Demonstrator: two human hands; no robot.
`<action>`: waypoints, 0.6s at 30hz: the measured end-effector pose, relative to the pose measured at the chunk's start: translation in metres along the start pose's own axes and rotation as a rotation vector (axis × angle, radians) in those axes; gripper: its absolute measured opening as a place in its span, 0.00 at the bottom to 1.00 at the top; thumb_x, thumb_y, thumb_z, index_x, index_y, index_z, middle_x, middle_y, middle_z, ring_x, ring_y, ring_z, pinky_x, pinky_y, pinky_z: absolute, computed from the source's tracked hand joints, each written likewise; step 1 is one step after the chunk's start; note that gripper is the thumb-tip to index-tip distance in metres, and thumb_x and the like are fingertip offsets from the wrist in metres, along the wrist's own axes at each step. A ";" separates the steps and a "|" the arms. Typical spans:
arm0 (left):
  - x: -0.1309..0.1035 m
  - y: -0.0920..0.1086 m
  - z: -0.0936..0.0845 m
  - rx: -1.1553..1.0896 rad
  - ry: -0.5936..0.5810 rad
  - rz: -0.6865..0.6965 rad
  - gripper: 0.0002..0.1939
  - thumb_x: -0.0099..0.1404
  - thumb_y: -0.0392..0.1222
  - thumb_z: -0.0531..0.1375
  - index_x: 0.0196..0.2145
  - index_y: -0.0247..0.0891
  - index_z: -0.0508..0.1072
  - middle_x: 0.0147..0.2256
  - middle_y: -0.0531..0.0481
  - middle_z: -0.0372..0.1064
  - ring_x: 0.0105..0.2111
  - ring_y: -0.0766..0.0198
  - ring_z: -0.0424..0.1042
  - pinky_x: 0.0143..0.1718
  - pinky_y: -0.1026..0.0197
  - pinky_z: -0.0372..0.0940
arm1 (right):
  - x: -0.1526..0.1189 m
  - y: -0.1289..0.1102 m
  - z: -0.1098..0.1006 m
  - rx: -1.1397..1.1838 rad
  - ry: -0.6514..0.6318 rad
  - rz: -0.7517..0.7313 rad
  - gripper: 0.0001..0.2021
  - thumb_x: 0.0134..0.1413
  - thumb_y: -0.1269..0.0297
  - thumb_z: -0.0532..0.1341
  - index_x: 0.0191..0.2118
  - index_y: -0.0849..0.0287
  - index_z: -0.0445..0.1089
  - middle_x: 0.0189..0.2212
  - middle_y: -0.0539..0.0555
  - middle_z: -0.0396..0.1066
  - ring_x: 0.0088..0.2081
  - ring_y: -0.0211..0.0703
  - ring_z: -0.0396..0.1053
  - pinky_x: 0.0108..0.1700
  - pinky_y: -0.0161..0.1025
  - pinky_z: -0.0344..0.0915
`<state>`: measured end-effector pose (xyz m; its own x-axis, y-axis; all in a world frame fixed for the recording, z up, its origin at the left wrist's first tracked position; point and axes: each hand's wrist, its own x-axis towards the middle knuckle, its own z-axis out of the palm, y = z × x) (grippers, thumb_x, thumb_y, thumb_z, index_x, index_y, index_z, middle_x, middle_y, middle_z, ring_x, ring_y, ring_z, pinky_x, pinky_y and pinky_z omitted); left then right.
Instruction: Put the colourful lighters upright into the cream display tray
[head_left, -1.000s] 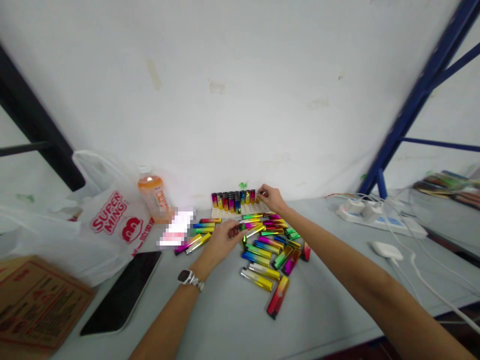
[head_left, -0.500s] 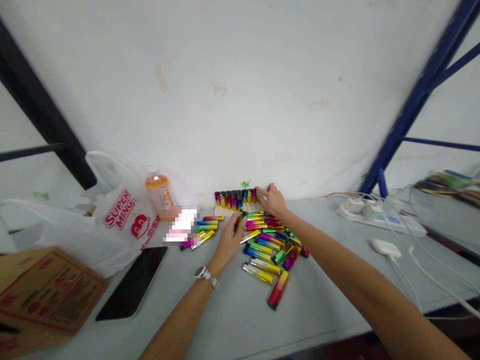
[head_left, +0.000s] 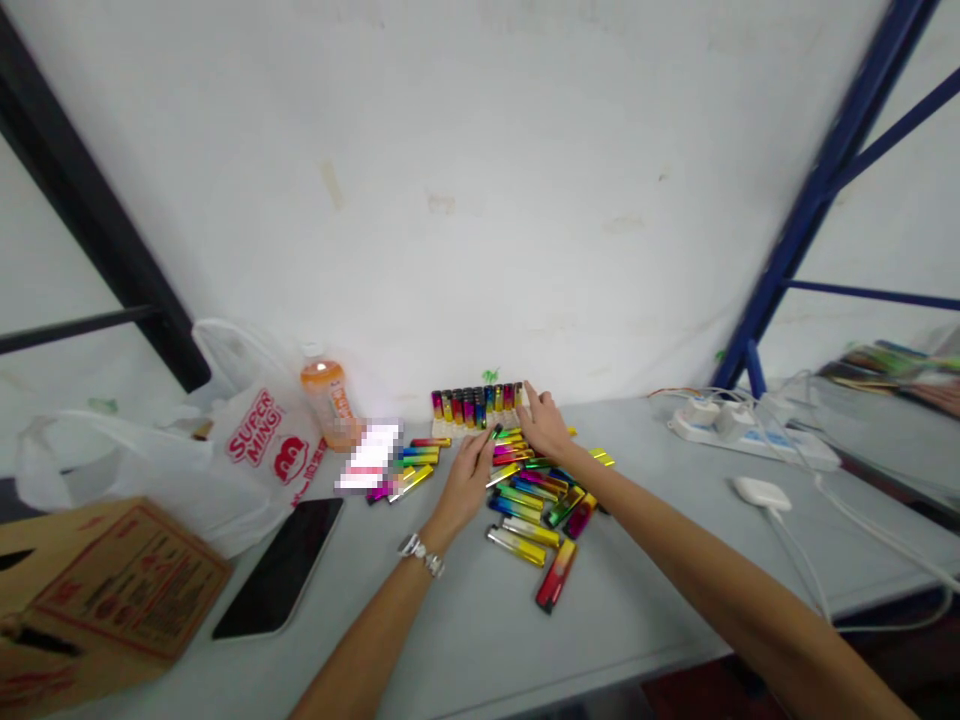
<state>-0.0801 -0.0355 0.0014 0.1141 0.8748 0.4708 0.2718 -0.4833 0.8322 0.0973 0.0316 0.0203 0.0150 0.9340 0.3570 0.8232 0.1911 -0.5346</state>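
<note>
Several shiny multicoloured lighters [head_left: 469, 405] stand upright in rows in a pale holder [head_left: 448, 428] by the wall. My left hand [head_left: 466, 475], with a watch on its wrist, is closed around a lighter [head_left: 495, 433] whose dark top sticks out past the fingers. At the right end of the rows is my right hand [head_left: 546, 428], its index finger stretched up beside the last standing lighter. Nothing shows in its grasp. Loose lighters [head_left: 517, 502] lie in a pile below and between both hands, partly hidden by the right hand and forearm.
On the left are a cardboard box [head_left: 127, 590], a white plastic bag [head_left: 247, 470], a dark phone [head_left: 281, 570], an orange drink bottle [head_left: 330, 405] and a blurred-out bright patch [head_left: 373, 455]. A power strip [head_left: 750, 435] and white charger [head_left: 763, 493] with cables sit at right.
My right hand has drawn slightly down, its index finger now pointing more upward. The lighter's top shows more clearly in my left hand. The whole view has shifted a little.
</note>
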 end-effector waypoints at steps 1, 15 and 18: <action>0.000 0.000 0.000 -0.013 0.001 -0.001 0.19 0.69 0.49 0.55 0.52 0.38 0.73 0.37 0.49 0.70 0.35 0.64 0.70 0.41 0.60 0.67 | -0.008 -0.004 -0.001 0.155 0.015 0.009 0.24 0.68 0.54 0.47 0.61 0.58 0.65 0.46 0.61 0.66 0.49 0.50 0.66 0.54 0.44 0.59; 0.001 -0.005 0.007 -0.178 0.134 -0.046 0.20 0.55 0.46 0.68 0.39 0.39 0.63 0.37 0.50 0.71 0.37 0.64 0.74 0.42 0.58 0.70 | -0.067 -0.039 0.011 0.943 0.128 -0.087 0.11 0.59 0.53 0.59 0.34 0.55 0.63 0.31 0.49 0.66 0.35 0.40 0.66 0.39 0.36 0.65; 0.001 -0.003 -0.004 0.061 0.061 0.011 0.09 0.62 0.46 0.61 0.35 0.38 0.69 0.36 0.49 0.72 0.38 0.62 0.72 0.40 0.58 0.68 | -0.070 -0.036 0.004 1.163 0.049 0.009 0.13 0.56 0.51 0.60 0.36 0.53 0.59 0.24 0.45 0.66 0.24 0.36 0.63 0.29 0.34 0.64</action>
<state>-0.0851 -0.0329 0.0007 0.0596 0.8649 0.4985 0.3288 -0.4885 0.8083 0.0643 -0.0389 0.0112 0.0612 0.9288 0.3654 -0.1937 0.3702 -0.9085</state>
